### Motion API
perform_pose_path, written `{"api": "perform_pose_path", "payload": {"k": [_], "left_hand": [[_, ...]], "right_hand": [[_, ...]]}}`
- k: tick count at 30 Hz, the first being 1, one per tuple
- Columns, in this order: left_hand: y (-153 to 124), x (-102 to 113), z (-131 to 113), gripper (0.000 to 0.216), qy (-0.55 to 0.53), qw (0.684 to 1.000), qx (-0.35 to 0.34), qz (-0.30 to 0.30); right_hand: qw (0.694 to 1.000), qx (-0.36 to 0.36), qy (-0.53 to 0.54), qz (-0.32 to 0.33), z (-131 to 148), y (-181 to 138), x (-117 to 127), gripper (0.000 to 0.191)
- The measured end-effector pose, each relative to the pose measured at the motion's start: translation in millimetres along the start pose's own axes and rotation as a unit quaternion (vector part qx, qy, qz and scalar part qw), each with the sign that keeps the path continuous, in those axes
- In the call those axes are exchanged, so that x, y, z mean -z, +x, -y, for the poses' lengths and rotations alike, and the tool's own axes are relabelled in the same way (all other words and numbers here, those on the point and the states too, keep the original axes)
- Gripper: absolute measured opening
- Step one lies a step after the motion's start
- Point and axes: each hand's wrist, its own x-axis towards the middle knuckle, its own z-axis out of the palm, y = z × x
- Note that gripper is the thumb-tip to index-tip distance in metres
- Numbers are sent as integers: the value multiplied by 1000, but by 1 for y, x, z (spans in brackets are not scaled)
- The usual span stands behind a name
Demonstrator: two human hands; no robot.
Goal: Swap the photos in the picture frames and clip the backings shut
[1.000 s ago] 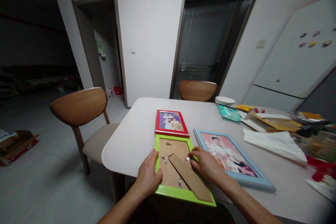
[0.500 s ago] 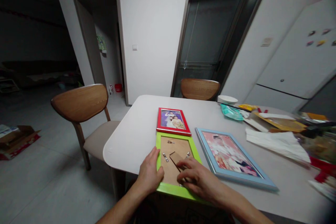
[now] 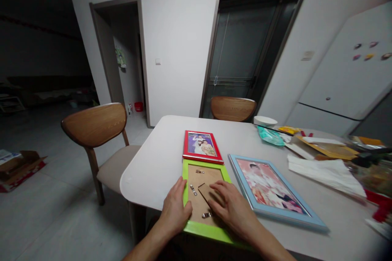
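A green picture frame [image 3: 208,233] lies face down near the table's front edge. Its brown backboard [image 3: 196,204] carries a fold-out stand [image 3: 206,192] and small metal clips, among them a top clip [image 3: 199,171], a left clip [image 3: 193,189] and a bottom clip [image 3: 206,215]. My left hand [image 3: 175,203] grips the frame's left side, fingers along the outer edge and thumb on top. My right hand [image 3: 230,207] rests over the board's right half, fingers bent and apart, with the thumb beside the stand. It hides the right clip and part of the right border.
Touching the green frame's far end is a red picture frame [image 3: 203,159]. A larger blue picture frame [image 3: 292,220] lies to the right. Beyond it are white paper [image 3: 324,173], a teal packet [image 3: 270,136] and a white bowl [image 3: 265,121]. Wooden chairs [image 3: 94,124] stand at the table.
My right hand has moved up from the bottom clip to the board's right side, uncovering that clip. My left hand stays on the frame's left edge. The view has tilted slightly up.
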Motion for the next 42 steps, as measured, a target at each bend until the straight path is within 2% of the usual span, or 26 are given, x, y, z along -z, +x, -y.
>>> {"api": "perform_pose_path", "payload": {"k": [3,7,11,14,18,21,23,26,28,30,34,37,39,42], "left_hand": [[0,0,0,56,-3,1000,5,2],[1,-1,1,56,-9,1000,11,6],[1,3,-3,58,-19,999,29,19],[4,7,-14,56,-69,996,55,18],[13,15,-25,37,-255,963,80,-31],[20,28,-20,28,-342,933,109,-19],[22,40,-9,30,-366,922,126,-10],[19,61,13,32,-390,907,157,-16],[16,71,27,34,-393,902,176,-19],[12,78,38,35,-387,902,191,-19],[9,86,59,34,-345,915,208,-25],[8,94,74,36,-289,933,212,-48],[8,99,80,45,-245,943,212,-71],[6,99,78,56,-170,958,194,-124]], "right_hand": [[998,-26,-41,30,1,3,0,37],[998,-26,-30,51,6,4,-2,37],[999,-33,11,31,2,7,-3,42],[999,-46,23,15,4,12,4,41],[999,-25,33,-14,28,17,19,37],[996,19,78,-25,42,20,27,35],[994,19,102,-30,36,21,30,36],[996,-49,63,-37,7,20,31,40],[996,-81,19,-21,-12,17,28,40],[998,-64,-13,0,-22,12,23,37],[996,-29,-82,5,-23,3,11,31],[989,-73,-127,-1,-25,3,7,35],[986,-105,-131,5,-30,7,6,39],[983,-139,-115,24,-37,16,6,44]]}}
